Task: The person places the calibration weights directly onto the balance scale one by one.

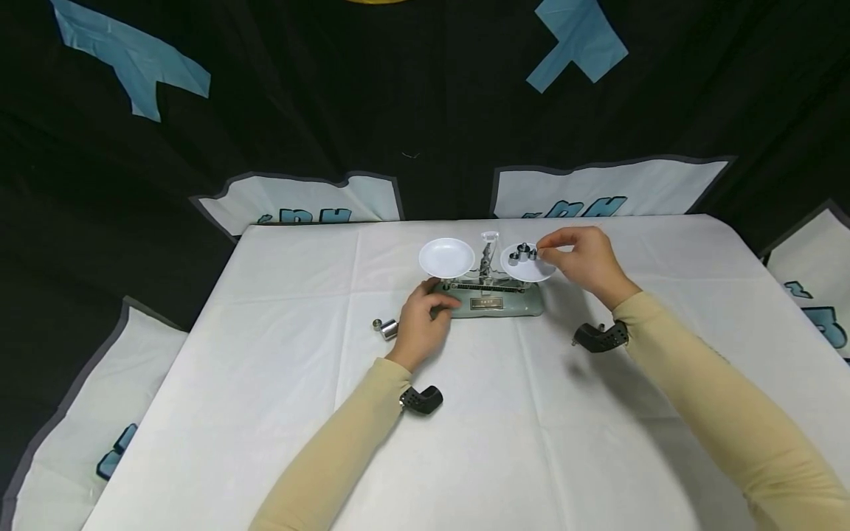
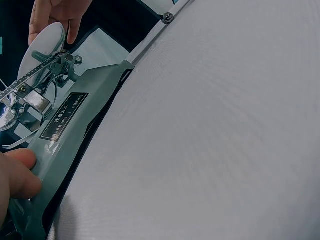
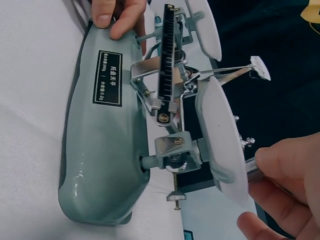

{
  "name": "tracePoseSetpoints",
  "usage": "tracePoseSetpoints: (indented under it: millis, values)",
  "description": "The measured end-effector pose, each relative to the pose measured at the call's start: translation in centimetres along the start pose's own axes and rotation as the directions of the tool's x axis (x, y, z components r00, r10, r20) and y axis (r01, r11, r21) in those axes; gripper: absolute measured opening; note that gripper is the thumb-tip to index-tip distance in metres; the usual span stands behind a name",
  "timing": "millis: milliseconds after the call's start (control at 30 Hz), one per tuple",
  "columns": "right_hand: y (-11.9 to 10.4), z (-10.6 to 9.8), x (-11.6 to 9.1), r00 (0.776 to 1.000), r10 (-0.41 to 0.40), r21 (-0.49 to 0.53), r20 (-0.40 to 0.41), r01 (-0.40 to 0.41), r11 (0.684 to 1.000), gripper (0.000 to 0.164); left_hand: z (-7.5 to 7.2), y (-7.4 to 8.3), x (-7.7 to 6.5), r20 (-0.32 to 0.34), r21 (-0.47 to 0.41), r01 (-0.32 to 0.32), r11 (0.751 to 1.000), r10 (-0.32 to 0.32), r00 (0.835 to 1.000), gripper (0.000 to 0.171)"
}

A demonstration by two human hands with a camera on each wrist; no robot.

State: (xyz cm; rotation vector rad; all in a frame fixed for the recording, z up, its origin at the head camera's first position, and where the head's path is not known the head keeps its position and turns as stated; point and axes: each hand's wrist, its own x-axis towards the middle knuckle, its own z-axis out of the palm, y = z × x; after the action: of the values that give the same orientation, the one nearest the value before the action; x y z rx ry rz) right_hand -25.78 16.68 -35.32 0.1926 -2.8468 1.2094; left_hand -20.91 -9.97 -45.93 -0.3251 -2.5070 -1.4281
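Note:
A green two-pan balance scale (image 1: 508,304) stands near the table's far edge, with a dark label on its front. My left hand (image 1: 423,322) grips the left end of its base, and its fingertips (image 2: 27,185) show on the green casing in the left wrist view. Over at the right pan (image 1: 527,271), my right hand (image 1: 584,262) pinches a small metal weight (image 3: 254,170) between thumb and fingers, at the pan's surface. Other metal weights (image 1: 522,251) stand upright on that pan. The left pan (image 1: 447,258) is a plain white dish.
Left of the scale, a steel cylinder (image 1: 389,330) lies beside a small brass-coloured piece (image 1: 377,324). A small round metal piece (image 2: 168,18) sits by the table's edge. White cloth (image 1: 465,457) covers the table; a black curtain (image 1: 372,96) hangs behind.

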Motion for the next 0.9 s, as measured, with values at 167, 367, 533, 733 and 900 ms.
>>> tracePoseSetpoints:
  millis: [167, 367, 533, 733, 900]
  values:
    - [0.04, 0.33, -0.12, 1.0, 0.027, -0.011, 0.008, -0.027, 1.0, 0.023, 0.01, -0.02, 0.03, 0.0, -0.002, -0.004, 1.0, 0.004, 1.0, 0.022]
    - [0.1, 0.39, -0.23, 1.0, 0.015, -0.01, 0.011, -0.015, 1.0, 0.021, -0.04, 0.14, -0.02, -0.003, 0.009, -0.004, 1.0, 0.005, 1.0, 0.022]
    - [0.31, 0.48, -0.22, 1.0, -0.003, -0.018, 0.014, 0.003, 1.0, 0.021, 0.03, 0.08, -0.09, -0.012, 0.01, -0.013, 1.0, 0.013, 1.0, 0.022]
    - [0.32, 0.6, -0.27, 1.0, -0.028, -0.005, 0.007, 0.028, 1.0, 0.02, 0.02, 0.12, -0.09, -0.01, 0.01, -0.009, 1.0, 0.009, 1.0, 0.022]
    - [0.22, 0.64, -0.32, 1.0, -0.029, -0.004, 0.004, 0.029, 1.0, 0.02, 0.05, 0.09, -0.04, -0.008, 0.017, -0.005, 1.0, 0.005, 1.0, 0.022]
